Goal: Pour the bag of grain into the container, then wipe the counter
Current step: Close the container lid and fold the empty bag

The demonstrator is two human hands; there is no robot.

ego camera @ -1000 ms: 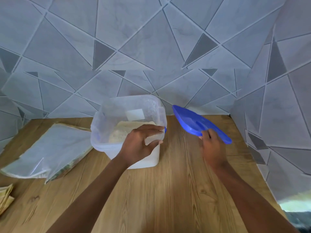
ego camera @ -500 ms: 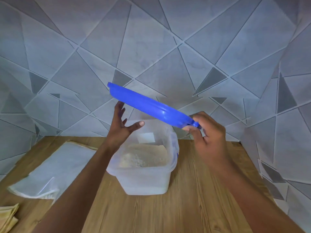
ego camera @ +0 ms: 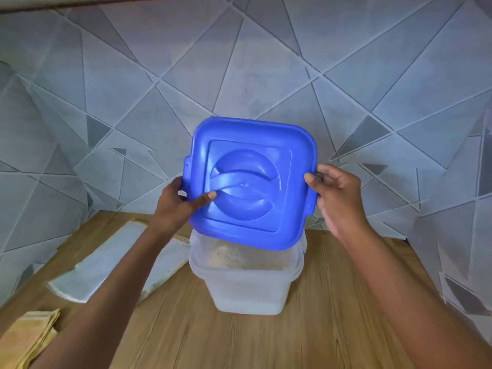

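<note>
Both hands grip the lid [ego camera: 250,187] by opposite edges: left hand [ego camera: 177,206] with thumb on top, right hand [ego camera: 336,193] pinching the rim. Lid is tilted above the container [ego camera: 247,286], which stands on the counter [ego camera: 266,339] below the hands, holding grain [ego camera: 234,258]. Emptied bag [ego camera: 106,272] lies flat left of the left forearm.

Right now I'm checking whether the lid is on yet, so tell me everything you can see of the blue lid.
The blue lid is square with rounded corners, glossy plastic by its look, with a raised square border, a round moulded centre crossed by a curved band, and small tabs on two sides. It is held tilted, top face toward the camera, above the translucent container, not seated. The left hand grips its left edge, thumb on top; the right hand grips its right edge.
</note>
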